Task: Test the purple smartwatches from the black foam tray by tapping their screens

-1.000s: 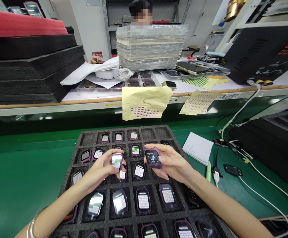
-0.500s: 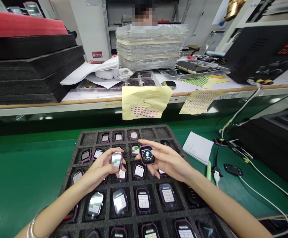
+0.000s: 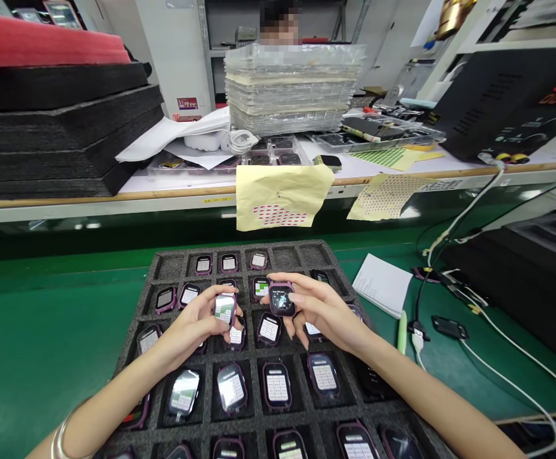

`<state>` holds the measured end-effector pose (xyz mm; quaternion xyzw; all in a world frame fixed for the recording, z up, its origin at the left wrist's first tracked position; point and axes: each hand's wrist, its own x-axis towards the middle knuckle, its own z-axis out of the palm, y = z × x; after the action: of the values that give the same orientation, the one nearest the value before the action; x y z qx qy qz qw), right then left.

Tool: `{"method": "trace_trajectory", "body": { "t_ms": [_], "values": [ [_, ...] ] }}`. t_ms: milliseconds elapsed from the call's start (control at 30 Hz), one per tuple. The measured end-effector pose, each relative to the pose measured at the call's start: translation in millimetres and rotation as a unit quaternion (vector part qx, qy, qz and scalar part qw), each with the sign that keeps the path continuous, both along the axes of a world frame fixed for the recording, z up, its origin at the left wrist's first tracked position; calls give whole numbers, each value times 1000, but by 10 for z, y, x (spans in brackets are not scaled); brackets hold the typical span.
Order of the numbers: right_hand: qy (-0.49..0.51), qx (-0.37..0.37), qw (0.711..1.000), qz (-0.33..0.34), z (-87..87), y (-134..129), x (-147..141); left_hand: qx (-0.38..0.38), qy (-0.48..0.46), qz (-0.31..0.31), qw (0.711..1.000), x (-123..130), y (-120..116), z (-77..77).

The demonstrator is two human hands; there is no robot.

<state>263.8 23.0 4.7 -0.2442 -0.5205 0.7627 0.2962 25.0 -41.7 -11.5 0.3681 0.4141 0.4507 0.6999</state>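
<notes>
Watch [image 3: 225, 309] gripped in left hand [image 3: 194, 335], another watch [image 3: 282, 299] pinched in right hand [image 3: 321, 312], both raised over foam tray [image 3: 234, 247], screens up for viewing.

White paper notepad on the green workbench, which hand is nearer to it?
Right. The right hand, holding a purple-framed smartwatch, is just left of the white paper notepad, without touching; the left hand, holding another smartwatch, is farther left.

Grey metal shelving [image 3: 213, 48] and a white wall panel [image 3: 170, 57] stand behind a long white workbench [image 3: 177, 185] with a wooden edge.
</notes>
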Motion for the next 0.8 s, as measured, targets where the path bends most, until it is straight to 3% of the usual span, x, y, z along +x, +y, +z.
{"method": "trace_trajectory", "body": {
  "t_ms": [433,633,800],
  "values": [
    [-8,29,999,-22,17,-15,-15,2,7,-10,1000,-7,-6,-25],
    [50,-54,997,34,23,10,17,-4,12,-7,1000,-3,4,-27],
    [96,-46,993,54,-3,16,32,-6,13,-12,1000,-10,17,-37]
  ]
}}
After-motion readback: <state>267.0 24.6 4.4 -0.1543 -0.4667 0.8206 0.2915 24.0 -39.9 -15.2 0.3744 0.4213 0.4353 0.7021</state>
